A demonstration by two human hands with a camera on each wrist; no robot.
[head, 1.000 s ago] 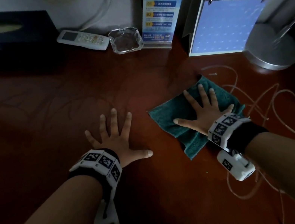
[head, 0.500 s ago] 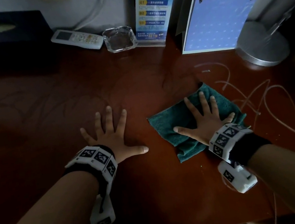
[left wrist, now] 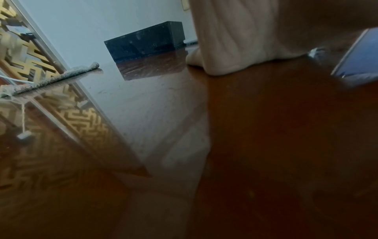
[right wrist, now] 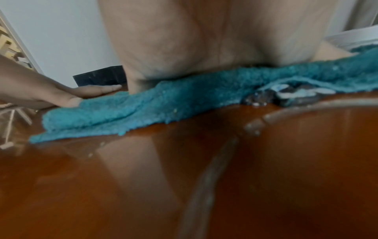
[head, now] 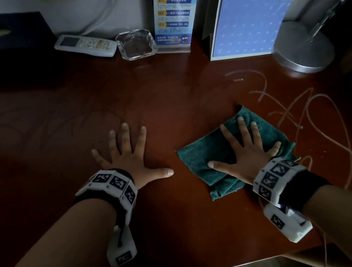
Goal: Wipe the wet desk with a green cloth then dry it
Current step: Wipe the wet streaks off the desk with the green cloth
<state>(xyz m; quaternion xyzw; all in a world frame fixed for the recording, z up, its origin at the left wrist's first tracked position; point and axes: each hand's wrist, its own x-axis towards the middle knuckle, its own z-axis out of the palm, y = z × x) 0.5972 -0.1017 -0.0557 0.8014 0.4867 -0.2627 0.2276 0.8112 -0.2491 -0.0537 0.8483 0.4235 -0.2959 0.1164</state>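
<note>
Since the earlier frames, almost nothing is moved: the green cloth (head: 220, 161) is kept at the right side of the desk (head: 69, 119), only drawn slightly nearer. It is pressed flat by the right hand (head: 247, 151) with straight, spread fingers. Just left of it, the left hand (head: 131, 160) is laid open on the bare wood.

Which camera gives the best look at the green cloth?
The head view: it shows the whole green cloth, folded on the desk, with the right hand spread flat on it. The right wrist view catches only its near edge, close and low under the palm. The left wrist view does not show it at all.
</note>
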